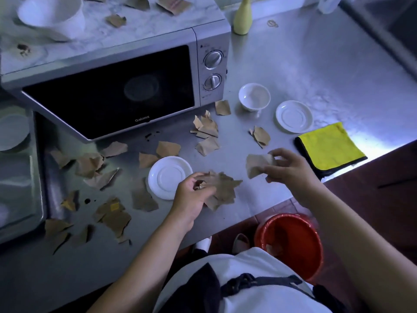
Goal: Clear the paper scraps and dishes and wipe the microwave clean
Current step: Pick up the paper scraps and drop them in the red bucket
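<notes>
Head view: the left hand (pixel 191 197) grips a bunch of brown paper scraps (pixel 225 188) on the counter (pixel 293 64), just beside a white saucer (pixel 167 177). The right hand (pixel 286 168) pinches one scrap (pixel 256 164) in its fingertips, near the bunch.

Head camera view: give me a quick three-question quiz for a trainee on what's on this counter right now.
1. True or false: the door of the microwave is open.
2. What does the right hand pinch? A a paper scrap; B the yellow cloth; C a saucer.
3. Fill in: the bucket on the floor is ___ in colour.
Key: 1 false; 2 A; 3 red.
</notes>
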Tool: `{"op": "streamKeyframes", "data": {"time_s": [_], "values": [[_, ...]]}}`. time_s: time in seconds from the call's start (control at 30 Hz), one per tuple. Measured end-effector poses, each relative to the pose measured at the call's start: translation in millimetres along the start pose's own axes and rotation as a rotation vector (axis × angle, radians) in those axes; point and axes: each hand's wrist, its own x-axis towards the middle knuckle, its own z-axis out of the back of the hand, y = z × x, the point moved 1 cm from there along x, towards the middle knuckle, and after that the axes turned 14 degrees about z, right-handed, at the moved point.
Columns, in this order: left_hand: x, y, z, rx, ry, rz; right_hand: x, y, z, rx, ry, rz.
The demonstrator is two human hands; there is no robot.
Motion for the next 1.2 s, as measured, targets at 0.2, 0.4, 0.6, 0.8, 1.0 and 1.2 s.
{"op": "streamKeyframes", "data": {"time_s": [0.2,0.4,0.6,0.8,1.0,1.2], "values": [[12.0,-20.0,-28.7,0.092,0.271,0.017,-47.7,24.0,-13.1,0.006,0.107,0.063],[6.6,-32.2,-50.4,0.207,0.478,-0.018,-51.3,18.9,0.3,-0.439,0.048,0.179],[4.3,-34.9,-58.8,0.265,0.622,0.032,-58.0,10.0,7.4,-0.162,0.029,0.061],[3.7,-34.8,-68.0,0.318,0.683,0.125,-67.6,1.8,14.2,0.046,0.052,-0.062],[19.2,-29.9,-84.2,0.223,0.744,0.245,-75.7,-16.4,28.8,0.156,-0.058,-0.080],[101.3,-43.6,-103.0,0.282,0.185,0.122,-100.2,-37.2,53.7,0.310,-0.395,-0.086]]}}
